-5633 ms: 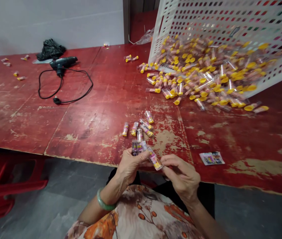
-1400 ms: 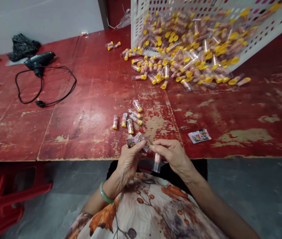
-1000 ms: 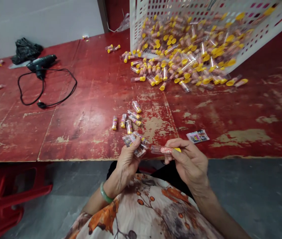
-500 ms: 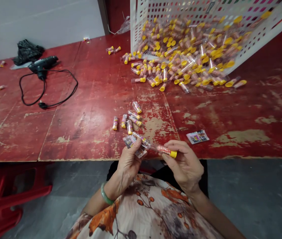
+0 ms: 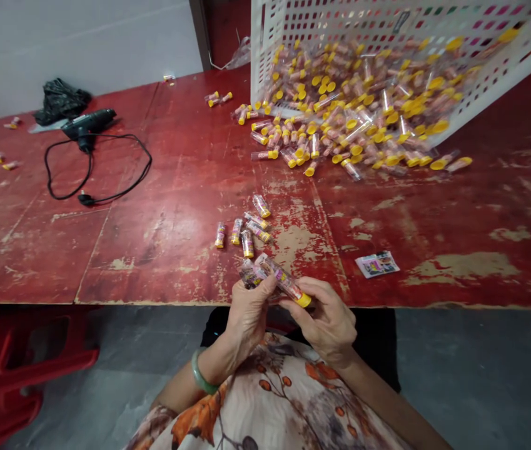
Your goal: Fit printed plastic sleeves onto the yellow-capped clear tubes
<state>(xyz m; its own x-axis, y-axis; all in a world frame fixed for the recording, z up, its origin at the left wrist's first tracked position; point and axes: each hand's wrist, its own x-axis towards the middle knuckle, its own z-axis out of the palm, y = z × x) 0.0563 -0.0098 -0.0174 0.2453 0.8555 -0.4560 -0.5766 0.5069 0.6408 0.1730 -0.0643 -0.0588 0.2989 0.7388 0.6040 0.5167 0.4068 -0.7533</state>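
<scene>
My left hand (image 5: 249, 315) pinches a bunch of printed clear plastic sleeves (image 5: 249, 274) between thumb and fingers. Across both hands lies a clear tube (image 5: 288, 285) with pink-red contents and a yellow cap, a printed sleeve around much of its length. The fingers of my right hand (image 5: 328, 322) grip that tube at its capped end. Just beyond my hands, several sleeved tubes (image 5: 247, 244) with yellow caps lie loosely on the red table. To the right, a small stack of flat printed sleeves (image 5: 378, 265) rests near the table edge.
A white perforated basket (image 5: 259, 62) lies tipped at the back right, with many yellow-capped tubes (image 5: 314, 145) spilling out. At the left are a black heat gun (image 5: 87, 125) with its cord and a black plastic bag (image 5: 61, 100). A red stool (image 5: 44, 365) stands below the table.
My right hand has moved left toward my left hand, pushing the tube into the printed sleeve. The tube stuck out to the right before; now the sleeve covers much of it.
</scene>
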